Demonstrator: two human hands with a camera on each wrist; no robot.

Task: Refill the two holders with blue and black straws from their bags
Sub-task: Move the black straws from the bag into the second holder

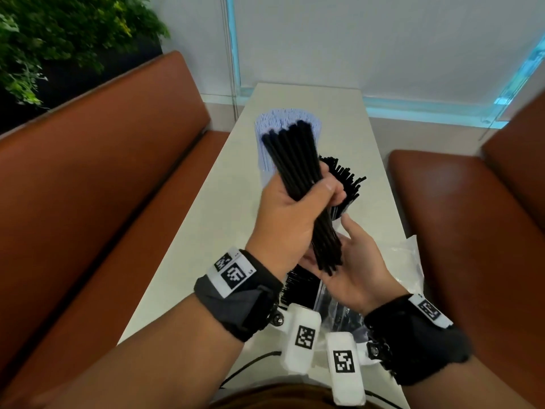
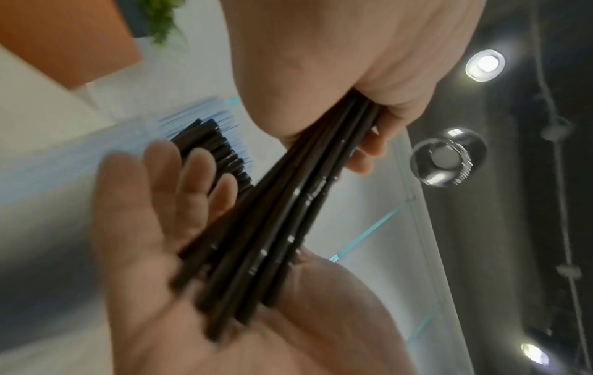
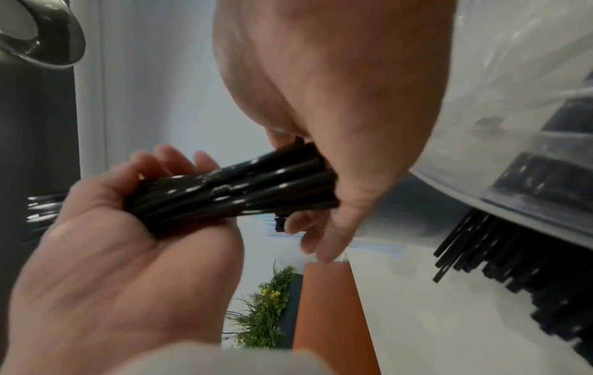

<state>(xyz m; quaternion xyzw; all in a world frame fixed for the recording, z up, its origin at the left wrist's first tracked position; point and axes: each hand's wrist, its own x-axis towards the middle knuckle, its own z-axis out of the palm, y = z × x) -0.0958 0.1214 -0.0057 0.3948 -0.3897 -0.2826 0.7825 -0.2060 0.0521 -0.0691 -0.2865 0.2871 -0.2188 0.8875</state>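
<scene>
Gripping a bundle of black straws (image 1: pixel 306 184) around its middle, the left hand (image 1: pixel 290 219) has its fingers and thumb wrapped tight round them and holds them tilted above the table (image 1: pixel 188 261). The lower ends of the bundle rest against the palm of the right hand (image 1: pixel 358 270), which lies flat under them with its fingers straight and spread, curled round nothing. In the right wrist view the straw ends butt into that palm, and the fingers (image 3: pixel 167 157) reach past them without closing.

Behind the bundle stand blue straws (image 1: pixel 265 134), packed upright in a holder whose body is hidden by the hands. Just to their right, more black straws (image 1: pixel 345 178) fan out of a second holder, also mostly hidden. Nearer the person, a clear plastic bag (image 1: pixel 410 261) lies crumpled on the table by the right wrist, and a loose pile of black straws (image 1: pixel 298 287) lies under the two forearms.

Brown padded benches (image 1: pixel 103 178) run along both sides of the table.
</scene>
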